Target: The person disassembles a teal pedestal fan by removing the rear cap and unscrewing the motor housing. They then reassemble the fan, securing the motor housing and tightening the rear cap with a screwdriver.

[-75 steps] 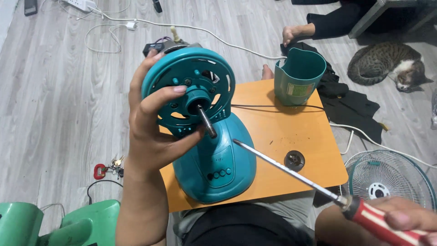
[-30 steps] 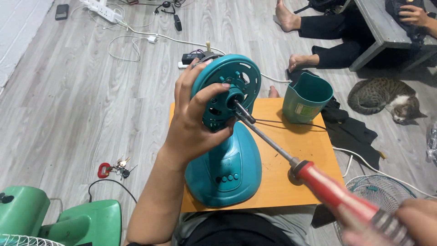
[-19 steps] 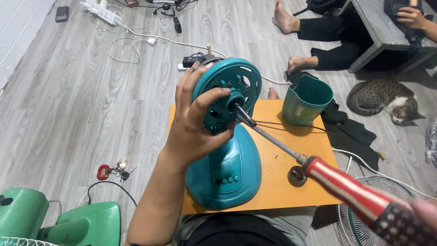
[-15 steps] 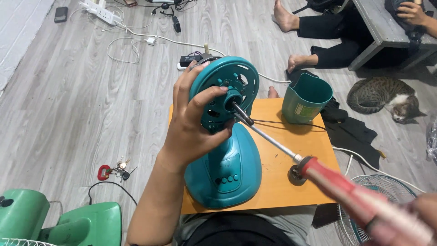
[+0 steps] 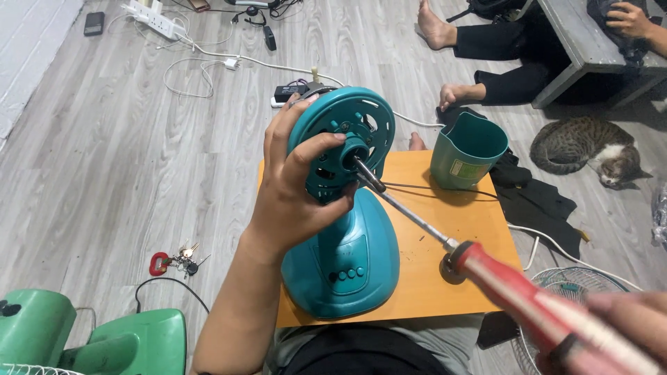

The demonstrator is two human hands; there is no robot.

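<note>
A teal fan body stands on a small orange table. My left hand grips the round teal motor face at its top, thumb near the metal shaft. My right hand, at the lower right edge, holds a red-handled screwdriver. Its long metal blade reaches up to the motor face beside the shaft.
A teal plastic housing and a small dark ring sit on the table. A wire fan grille lies at the right, a green fan at lower left, keys on the floor. A cat and seated people are behind.
The view has shifted from the earliest frame. Over the last second my right hand drew the screwdriver handle slightly outward and lower; my left hand keeps its grip on the motor face.
</note>
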